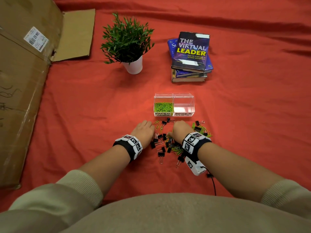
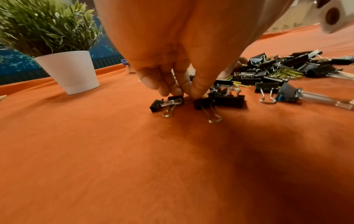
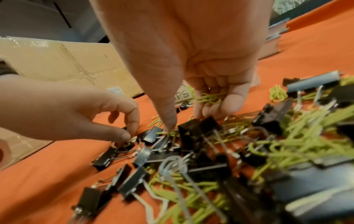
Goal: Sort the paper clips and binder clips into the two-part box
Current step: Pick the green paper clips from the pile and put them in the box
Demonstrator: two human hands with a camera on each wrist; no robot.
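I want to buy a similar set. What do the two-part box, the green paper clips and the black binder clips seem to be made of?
Two-part box: clear, glossy, probably acrylic; the cloth shows through its walls.
Paper clips: bent wire with a matt lime-green coat, likely plastic over metal.
Binder clips: dark, smooth folded bodies, apparently painted sheet metal, with shiny bare wire handles.

Likely a home: red bedsheet (image 1: 235,106), potted plant (image 1: 127,42), stacked books (image 1: 191,56), cardboard box (image 1: 21,81).
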